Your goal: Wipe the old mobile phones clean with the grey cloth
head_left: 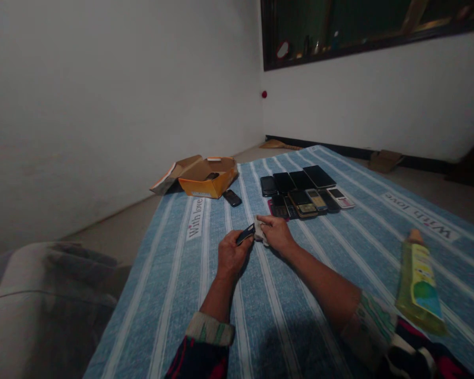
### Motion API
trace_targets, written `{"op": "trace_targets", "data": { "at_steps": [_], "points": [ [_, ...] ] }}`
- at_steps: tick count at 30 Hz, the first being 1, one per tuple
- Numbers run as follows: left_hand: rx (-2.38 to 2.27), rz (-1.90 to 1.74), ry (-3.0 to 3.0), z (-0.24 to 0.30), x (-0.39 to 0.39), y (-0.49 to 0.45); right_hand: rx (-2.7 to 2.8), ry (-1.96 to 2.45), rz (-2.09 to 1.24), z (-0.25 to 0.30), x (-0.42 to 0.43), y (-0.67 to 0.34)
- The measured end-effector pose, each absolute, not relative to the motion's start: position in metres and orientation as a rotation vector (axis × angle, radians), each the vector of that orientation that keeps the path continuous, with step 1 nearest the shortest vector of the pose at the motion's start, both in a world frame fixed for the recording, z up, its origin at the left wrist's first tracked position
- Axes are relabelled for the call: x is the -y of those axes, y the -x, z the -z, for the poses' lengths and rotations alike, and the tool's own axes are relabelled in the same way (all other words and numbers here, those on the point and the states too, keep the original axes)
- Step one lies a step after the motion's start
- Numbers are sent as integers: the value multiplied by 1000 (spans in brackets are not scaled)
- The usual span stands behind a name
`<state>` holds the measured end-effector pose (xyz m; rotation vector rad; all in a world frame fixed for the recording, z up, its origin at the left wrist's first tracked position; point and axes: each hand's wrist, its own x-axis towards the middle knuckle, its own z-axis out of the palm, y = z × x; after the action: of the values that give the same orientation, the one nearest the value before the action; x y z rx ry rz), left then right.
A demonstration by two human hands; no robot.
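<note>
My left hand is closed round a small dark phone, held edge-up just above a blue striped cloth. My right hand is pinched on a small pale rag pressed against the phone's right end. Both hands rest low over the cloth. Just beyond them lie two rows of phones: dark flat ones at the back, keypad ones in front.
An open orange cardboard box sits at the cloth's far left corner, with a dark phone lying beside it. A yellow-green bottle lies on the cloth at the right. White walls stand behind.
</note>
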<state>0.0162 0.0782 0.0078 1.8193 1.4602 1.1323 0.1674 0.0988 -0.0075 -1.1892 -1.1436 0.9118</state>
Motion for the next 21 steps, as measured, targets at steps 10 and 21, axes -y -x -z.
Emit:
{"op": "trace_targets", "data": {
  "at_steps": [10, 21],
  "points": [
    [-1417, -1199, -1641, -21, -73, -21, 798, 1015, -1257, -3, -95, -169],
    [-1352, -1228, -1630, -22, -73, -24, 739, 885, -1282, -15, -89, -170]
  ]
}}
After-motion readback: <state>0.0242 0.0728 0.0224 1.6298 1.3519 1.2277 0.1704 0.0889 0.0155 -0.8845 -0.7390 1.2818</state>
